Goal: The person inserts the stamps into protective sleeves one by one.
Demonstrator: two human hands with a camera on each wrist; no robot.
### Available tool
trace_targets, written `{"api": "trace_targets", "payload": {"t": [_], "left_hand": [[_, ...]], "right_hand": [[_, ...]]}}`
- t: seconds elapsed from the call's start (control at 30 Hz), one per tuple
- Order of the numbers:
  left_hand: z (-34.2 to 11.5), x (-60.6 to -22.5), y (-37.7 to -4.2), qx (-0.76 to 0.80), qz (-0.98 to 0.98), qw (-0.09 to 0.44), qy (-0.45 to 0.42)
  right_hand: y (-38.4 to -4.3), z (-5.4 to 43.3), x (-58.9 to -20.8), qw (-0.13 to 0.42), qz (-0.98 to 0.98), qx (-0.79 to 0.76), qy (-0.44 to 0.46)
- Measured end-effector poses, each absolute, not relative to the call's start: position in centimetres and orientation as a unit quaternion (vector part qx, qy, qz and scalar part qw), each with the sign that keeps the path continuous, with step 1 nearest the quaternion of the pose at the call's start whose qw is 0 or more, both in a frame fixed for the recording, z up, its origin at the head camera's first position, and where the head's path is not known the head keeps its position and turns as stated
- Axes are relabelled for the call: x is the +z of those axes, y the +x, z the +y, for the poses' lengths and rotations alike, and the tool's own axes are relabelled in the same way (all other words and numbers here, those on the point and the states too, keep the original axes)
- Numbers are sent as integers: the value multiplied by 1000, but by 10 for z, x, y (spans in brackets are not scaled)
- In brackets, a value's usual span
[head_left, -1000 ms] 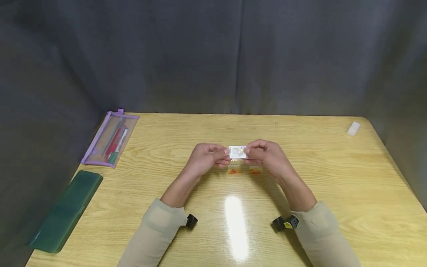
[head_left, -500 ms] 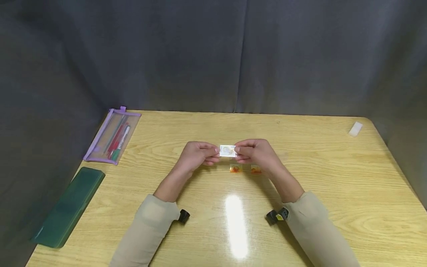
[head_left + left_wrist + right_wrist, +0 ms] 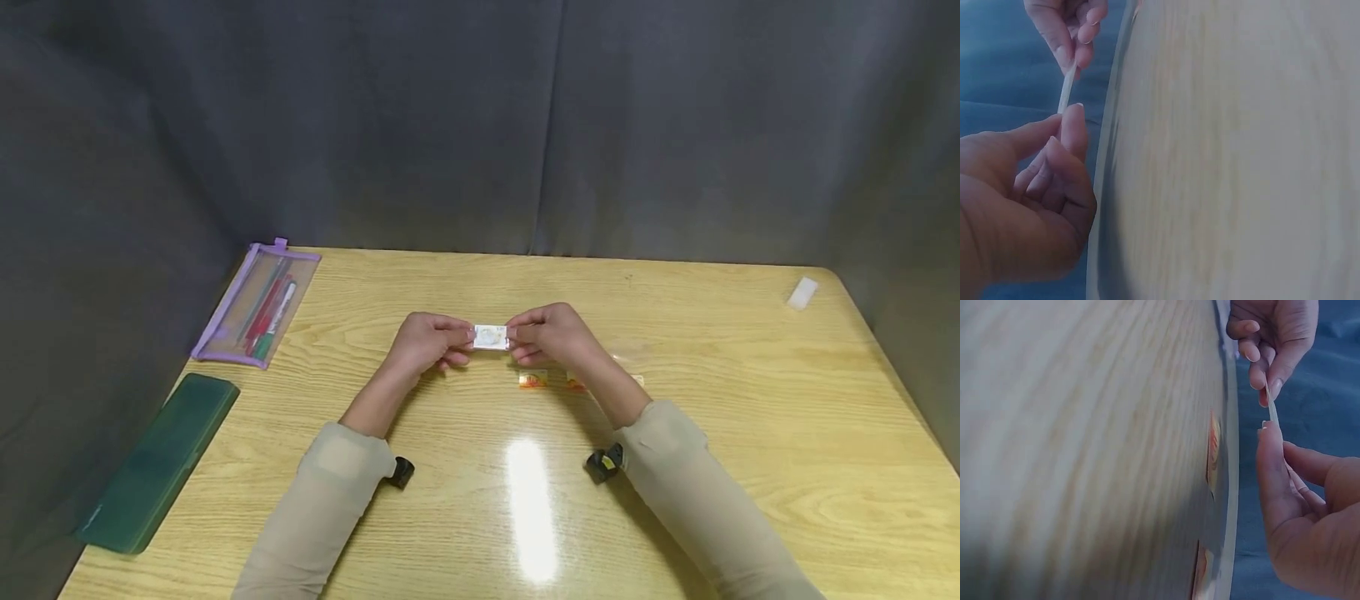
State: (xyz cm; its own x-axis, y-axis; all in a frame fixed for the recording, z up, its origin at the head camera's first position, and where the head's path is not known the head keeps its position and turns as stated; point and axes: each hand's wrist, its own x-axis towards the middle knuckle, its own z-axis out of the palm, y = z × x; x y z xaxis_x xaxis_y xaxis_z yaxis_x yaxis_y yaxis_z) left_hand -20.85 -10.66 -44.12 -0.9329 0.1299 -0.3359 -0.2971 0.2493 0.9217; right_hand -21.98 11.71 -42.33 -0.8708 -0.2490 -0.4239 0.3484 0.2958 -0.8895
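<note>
Between my two hands is a small white printed card [image 3: 491, 337], raised above the table and seen as a thin edge in both wrist views. My left hand [image 3: 429, 346] pinches its left end between thumb and fingers. At the opposite end, the thumb and fingers of my right hand [image 3: 553, 337] pinch it too. Just below the right hand, an orange and yellow card [image 3: 533, 379] lies on the table, and a second orange card [image 3: 574, 381] beside it is partly covered by the right forearm. The right wrist view also shows these orange cards [image 3: 1214, 453] lying flat.
A purple-edged mesh pouch [image 3: 257, 305] with several pens lies at the back left. In front of it is a dark green case [image 3: 159, 462]. A small white block [image 3: 802, 292] sits at the far right corner. Dark curtains [image 3: 375, 125] surround the table [image 3: 720, 467].
Both hands have moved left together with the white card, still pinching its two ends. The orange cards have stayed on the table.
</note>
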Motion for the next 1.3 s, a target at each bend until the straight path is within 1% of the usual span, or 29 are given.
{"api": "trace_targets", "payload": {"t": [0.3,0.6,0.77,0.93,1.07,1.2,1.3], "left_hand": [[-110,-441,-212,572,797,179,-75],[-110,-439,-214,562,803,178,-81],[-117,-433,-211,515,838,167,-72],[-123,-426,-208,455,880,134,-15],[-118,-423,-205,455,882,115,44],[-108,-423,-202,448,884,101,90],[-100,-424,-201,423,895,97,101]], "right_hand": [[-226,107,-422,268,791,-550,27],[-229,104,-425,257,805,-534,28],[-226,112,-422,246,811,-531,21],[-218,133,-419,223,815,-534,-6],[-208,150,-420,201,819,-536,-39],[-196,164,-421,156,848,-504,-61],[-187,171,-420,124,880,-451,-77]]}}
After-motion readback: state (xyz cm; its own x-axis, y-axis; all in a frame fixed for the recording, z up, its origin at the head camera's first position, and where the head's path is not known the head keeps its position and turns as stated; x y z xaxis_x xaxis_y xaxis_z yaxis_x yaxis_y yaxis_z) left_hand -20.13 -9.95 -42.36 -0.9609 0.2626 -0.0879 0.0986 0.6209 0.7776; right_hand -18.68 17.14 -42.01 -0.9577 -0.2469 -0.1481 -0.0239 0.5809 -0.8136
